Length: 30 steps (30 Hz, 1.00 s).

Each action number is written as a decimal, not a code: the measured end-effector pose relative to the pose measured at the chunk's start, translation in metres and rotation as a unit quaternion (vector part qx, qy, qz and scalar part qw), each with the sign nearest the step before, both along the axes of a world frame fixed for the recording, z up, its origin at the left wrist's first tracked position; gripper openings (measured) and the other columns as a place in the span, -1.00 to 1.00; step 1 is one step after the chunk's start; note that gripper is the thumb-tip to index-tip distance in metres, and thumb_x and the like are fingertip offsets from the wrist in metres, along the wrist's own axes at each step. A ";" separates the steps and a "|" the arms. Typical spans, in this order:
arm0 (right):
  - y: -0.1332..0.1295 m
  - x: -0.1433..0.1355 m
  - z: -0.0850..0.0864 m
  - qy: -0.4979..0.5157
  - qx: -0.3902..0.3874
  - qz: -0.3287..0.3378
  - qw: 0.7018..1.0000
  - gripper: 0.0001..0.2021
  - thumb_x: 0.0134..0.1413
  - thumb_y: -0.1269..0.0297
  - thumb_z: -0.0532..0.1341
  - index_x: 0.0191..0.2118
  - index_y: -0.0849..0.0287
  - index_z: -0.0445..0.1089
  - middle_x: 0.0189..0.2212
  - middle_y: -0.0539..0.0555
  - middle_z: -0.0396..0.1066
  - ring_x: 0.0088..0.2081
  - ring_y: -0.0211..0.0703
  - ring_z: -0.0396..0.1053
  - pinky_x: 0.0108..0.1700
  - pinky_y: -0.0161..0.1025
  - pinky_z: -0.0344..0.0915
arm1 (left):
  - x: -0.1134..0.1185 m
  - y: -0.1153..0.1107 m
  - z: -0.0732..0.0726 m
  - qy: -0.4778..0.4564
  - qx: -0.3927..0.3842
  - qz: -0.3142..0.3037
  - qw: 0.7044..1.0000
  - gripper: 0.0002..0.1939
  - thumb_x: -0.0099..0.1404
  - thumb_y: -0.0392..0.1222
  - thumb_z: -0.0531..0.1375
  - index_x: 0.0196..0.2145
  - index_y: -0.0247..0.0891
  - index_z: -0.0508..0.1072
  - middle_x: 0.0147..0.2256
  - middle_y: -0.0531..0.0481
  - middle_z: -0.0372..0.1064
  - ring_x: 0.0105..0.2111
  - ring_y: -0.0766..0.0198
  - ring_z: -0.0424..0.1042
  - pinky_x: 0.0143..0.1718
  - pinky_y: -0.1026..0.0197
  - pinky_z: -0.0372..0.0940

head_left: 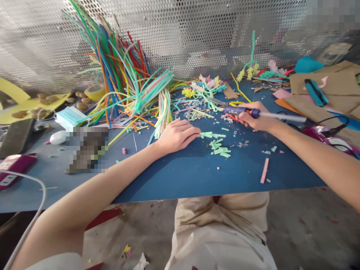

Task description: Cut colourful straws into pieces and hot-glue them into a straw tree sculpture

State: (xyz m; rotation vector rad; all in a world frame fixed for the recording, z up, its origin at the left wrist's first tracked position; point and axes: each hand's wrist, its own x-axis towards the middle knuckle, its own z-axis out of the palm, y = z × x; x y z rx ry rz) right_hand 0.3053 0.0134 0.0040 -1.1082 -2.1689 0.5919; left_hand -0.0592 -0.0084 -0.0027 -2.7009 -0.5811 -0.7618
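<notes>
My left hand [180,135] rests on the blue table with its fingers together, pinching a light green fuzzy stem piece [207,134] that pokes out past the fingertips. My right hand [251,115] is wrapped around a purple glue gun [234,110], a pale glue stick [284,117] jutting from its back. The gun's nozzle points left, above and to the right of the green piece. Short cut green pieces [221,150] lie just right of my left fingertips. Beyond both hands is a cluster of pastel branched pipe-cleaner shapes [206,88].
A tall heap of coloured pipe cleaners [112,71] leans on the perforated metal screen [197,33]. At left lie a face mask [71,117] and a dark phone-like slab [17,138]. Cardboard [323,86], a teal cutter [316,92] and a magenta device [323,135] are at right.
</notes>
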 end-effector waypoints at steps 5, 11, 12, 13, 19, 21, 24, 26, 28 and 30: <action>0.018 0.016 0.004 -0.148 0.284 -0.119 0.940 -0.52 0.13 -0.11 0.40 -0.03 0.14 0.39 -0.17 0.30 0.47 -0.14 0.18 0.41 -0.12 0.03 0.36 | 0.000 0.001 -0.001 -0.032 -0.004 0.039 0.999 -0.77 0.58 -0.09 0.12 -0.06 -0.19 0.55 -0.28 -0.02 0.62 -0.28 0.22 0.53 -0.24 0.13 0.28; 0.012 0.021 0.016 -0.230 0.267 -0.091 0.931 -0.43 0.08 0.21 0.34 0.22 0.17 0.31 0.25 0.34 0.29 0.24 0.44 0.22 0.21 0.36 0.23 | 0.000 0.002 -0.002 -0.076 -0.027 0.100 0.992 -0.76 0.57 -0.07 0.13 -0.07 -0.18 0.56 -0.25 -0.02 0.64 -0.27 0.21 0.54 -0.23 0.12 0.29; 0.005 0.015 0.021 -0.227 0.276 -0.094 0.929 -0.44 0.09 0.26 0.32 0.23 0.15 0.32 0.27 0.30 0.30 0.26 0.43 0.21 0.24 0.37 0.20 | 0.000 0.002 -0.003 -0.080 -0.027 0.104 0.991 -0.76 0.57 -0.06 0.13 -0.08 -0.18 0.56 -0.25 -0.02 0.63 -0.28 0.21 0.54 -0.23 0.12 0.28; -0.002 0.007 0.025 -0.197 0.294 -0.101 0.930 -0.51 0.13 0.29 0.29 0.20 0.11 0.36 0.24 0.28 0.35 0.26 0.39 0.23 0.25 0.34 0.19 | 0.001 0.003 -0.003 -0.081 -0.024 0.106 0.991 -0.76 0.57 -0.06 0.13 -0.08 -0.18 0.56 -0.26 -0.02 0.63 -0.29 0.21 0.54 -0.24 0.13 0.28; -0.044 -0.046 0.019 -0.150 0.225 0.153 0.951 -0.75 0.30 0.08 0.30 -0.02 0.06 0.53 -0.12 0.13 0.63 -0.07 0.10 0.51 0.04 0.06 0.32 | 0.002 0.004 -0.003 -0.077 -0.015 0.107 0.991 -0.76 0.57 -0.07 0.13 -0.09 -0.19 0.57 -0.26 -0.03 0.63 -0.30 0.23 0.55 -0.27 0.13 0.26; -0.052 -0.057 0.009 -0.173 0.224 0.192 0.940 -0.75 0.33 0.08 0.29 0.01 0.06 0.56 -0.08 0.11 0.64 -0.07 0.07 0.52 -0.01 0.01 0.31 | 0.002 0.003 -0.002 -0.075 -0.022 0.108 0.991 -0.76 0.57 -0.07 0.14 -0.09 -0.19 0.57 -0.25 -0.03 0.63 -0.29 0.23 0.56 -0.26 0.13 0.26; -0.054 -0.063 -0.002 -0.175 0.231 0.188 0.939 -0.80 0.40 0.19 0.23 -0.03 0.04 0.60 -0.08 0.09 0.64 -0.11 0.00 0.53 -0.09 -0.05 0.32 | 0.002 0.003 -0.002 -0.070 -0.023 0.110 0.991 -0.76 0.57 -0.06 0.14 -0.10 -0.20 0.57 -0.26 -0.04 0.64 -0.29 0.23 0.56 -0.26 0.14 0.26; -0.051 -0.062 -0.004 -0.169 0.240 0.181 0.939 -0.79 0.43 0.23 0.19 -0.06 0.02 0.61 -0.12 0.07 0.65 -0.14 -0.02 0.54 -0.11 -0.06 0.34 | 0.002 0.003 -0.002 -0.067 -0.022 0.108 0.992 -0.76 0.57 -0.07 0.14 -0.10 -0.19 0.57 -0.26 -0.03 0.64 -0.30 0.23 0.56 -0.26 0.14 0.26; -0.048 -0.059 -0.003 -0.160 0.245 0.182 0.939 -0.78 0.45 0.25 0.18 -0.08 0.02 0.62 -0.16 0.06 0.66 -0.16 -0.03 0.54 -0.11 -0.06 0.37 | 0.002 0.004 -0.003 -0.061 -0.021 0.101 0.993 -0.77 0.57 -0.07 0.14 -0.09 -0.19 0.57 -0.26 -0.03 0.64 -0.30 0.23 0.56 -0.26 0.14 0.26; -0.046 -0.056 -0.001 -0.133 0.243 0.183 0.943 -0.77 0.45 0.28 0.18 -0.07 0.04 0.62 -0.17 0.07 0.67 -0.16 -0.03 0.54 -0.08 -0.06 0.40 | 0.002 0.004 -0.003 -0.056 -0.022 0.095 0.994 -0.78 0.56 -0.08 0.15 -0.09 -0.19 0.57 -0.25 -0.02 0.64 -0.29 0.23 0.56 -0.25 0.14 0.27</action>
